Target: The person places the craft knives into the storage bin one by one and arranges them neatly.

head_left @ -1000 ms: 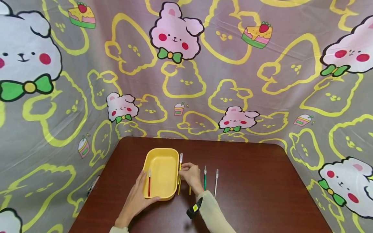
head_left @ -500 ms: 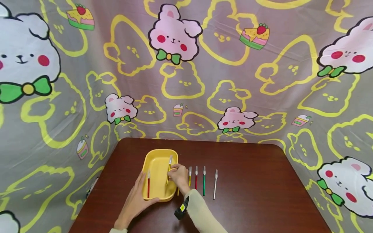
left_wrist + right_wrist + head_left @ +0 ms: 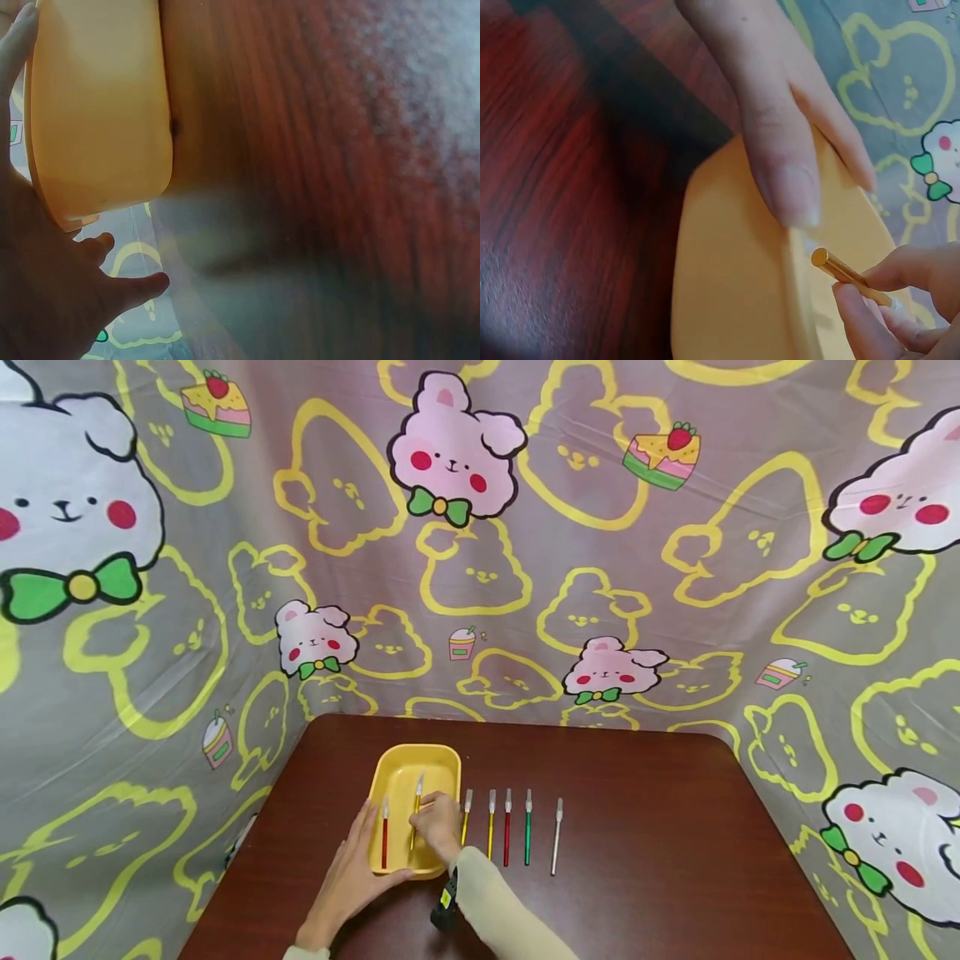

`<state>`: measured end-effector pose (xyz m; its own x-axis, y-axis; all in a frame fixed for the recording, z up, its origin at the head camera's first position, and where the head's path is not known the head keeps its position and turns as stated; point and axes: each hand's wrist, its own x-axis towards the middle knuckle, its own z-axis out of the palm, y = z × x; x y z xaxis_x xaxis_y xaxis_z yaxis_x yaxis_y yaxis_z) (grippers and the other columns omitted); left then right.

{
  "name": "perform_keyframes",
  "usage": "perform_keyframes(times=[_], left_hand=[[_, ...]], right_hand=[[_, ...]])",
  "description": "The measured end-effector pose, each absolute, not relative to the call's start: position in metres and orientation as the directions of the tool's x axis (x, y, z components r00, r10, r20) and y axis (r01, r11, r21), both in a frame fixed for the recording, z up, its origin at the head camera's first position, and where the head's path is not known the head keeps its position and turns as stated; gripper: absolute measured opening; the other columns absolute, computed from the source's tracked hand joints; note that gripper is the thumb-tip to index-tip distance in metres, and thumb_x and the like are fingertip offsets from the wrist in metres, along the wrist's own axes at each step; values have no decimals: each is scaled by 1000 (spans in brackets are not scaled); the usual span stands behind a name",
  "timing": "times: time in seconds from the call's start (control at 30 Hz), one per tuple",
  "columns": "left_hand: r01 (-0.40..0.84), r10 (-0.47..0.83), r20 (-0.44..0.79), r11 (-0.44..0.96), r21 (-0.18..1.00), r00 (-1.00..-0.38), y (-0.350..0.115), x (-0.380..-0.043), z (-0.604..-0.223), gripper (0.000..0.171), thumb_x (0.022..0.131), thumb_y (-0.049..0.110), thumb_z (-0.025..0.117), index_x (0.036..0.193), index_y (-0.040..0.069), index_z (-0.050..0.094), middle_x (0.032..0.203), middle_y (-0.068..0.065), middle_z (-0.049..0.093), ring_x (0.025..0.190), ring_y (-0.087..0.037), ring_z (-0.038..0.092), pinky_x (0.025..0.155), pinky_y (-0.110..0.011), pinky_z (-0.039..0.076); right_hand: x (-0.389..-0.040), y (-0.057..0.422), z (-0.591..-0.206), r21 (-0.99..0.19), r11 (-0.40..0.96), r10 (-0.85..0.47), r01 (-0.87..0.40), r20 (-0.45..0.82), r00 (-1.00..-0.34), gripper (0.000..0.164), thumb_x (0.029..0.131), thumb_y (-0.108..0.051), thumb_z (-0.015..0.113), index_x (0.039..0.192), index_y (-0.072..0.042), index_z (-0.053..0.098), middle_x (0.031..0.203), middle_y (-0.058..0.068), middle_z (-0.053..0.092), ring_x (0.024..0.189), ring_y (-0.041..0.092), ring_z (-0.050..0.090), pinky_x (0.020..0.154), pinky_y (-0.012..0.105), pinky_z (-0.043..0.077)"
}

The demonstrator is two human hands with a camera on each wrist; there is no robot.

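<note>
In the head view, my right hand (image 3: 438, 822) pinches a gold-yellow craft knife (image 3: 417, 793), its clear-capped tip pointing away, inside the yellow tray (image 3: 454, 760). The right wrist view shows the same craft knife (image 3: 840, 268) between thumb and fingers, butt end toward the camera. Whether it touches the tray floor I cannot tell. A red craft knife (image 3: 385, 839) lies along the tray's left side. My left hand (image 3: 348, 877) rests on the tray's near left corner, fingers straight along the outer wall, thumb on the near rim. Two fingers (image 3: 139, 291) stand free of the tray in the left wrist view.
Right of the tray, several capped craft knives lie in a row on the dark wooden table (image 3: 637, 827): a yellow one (image 3: 467, 814), another yellow, a red one (image 3: 507, 827), a green one (image 3: 528, 827) and a silver one (image 3: 557, 837). A patterned curtain (image 3: 510, 568) surrounds the table.
My right hand has carried the gold-yellow craft knife from beside the tray's right wall leftward over the rim and into the tray. The left hand has stayed at the corner.
</note>
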<state>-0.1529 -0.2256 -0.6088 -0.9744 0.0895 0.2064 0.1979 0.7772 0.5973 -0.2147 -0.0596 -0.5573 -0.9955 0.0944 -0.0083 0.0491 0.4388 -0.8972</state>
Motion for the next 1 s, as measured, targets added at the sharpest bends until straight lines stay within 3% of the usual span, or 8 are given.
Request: perform_keyframes(times=[0.17,0.4,0.7,1.0], left_hand=[[212,93,226,777,593,-970,-226,-153,-609,129,76,68,86,170,9,20,173,-19,20,148,-48,39,107,-79,33],[210,101,214,784,584,-972,-225,-155,-609,129,76,65,88,170,10,19,174,-18,19,149,-47,38,109,-76,34],[187,86,195,787,588,-977,-225,-154,-610,134,73,74,85,169,6,21,174,-17,19,147,-48,39,109,-75,35],[187,86,194,780,597,-977,-225,-154,-610,131,74,70,87,169,7,22,174,-17,18,146,-48,40,106,-79,35]], right_hand=[[-216,-69,-564,-877,477,105,55,-6,-994,20,74,6,85,90,-1,75,66,2,71,54,11,66,52,23,51],[-213,-72,-572,-829,557,127,54,21,-992,19,72,5,89,82,-1,75,71,4,71,65,13,63,58,26,53],[-213,-84,-585,-823,558,138,107,-35,-990,20,72,2,92,81,-5,76,78,4,73,73,18,67,65,30,57],[-209,-88,-589,-812,582,140,43,48,-989,22,67,3,93,78,-3,74,73,6,70,71,21,66,67,33,58]])
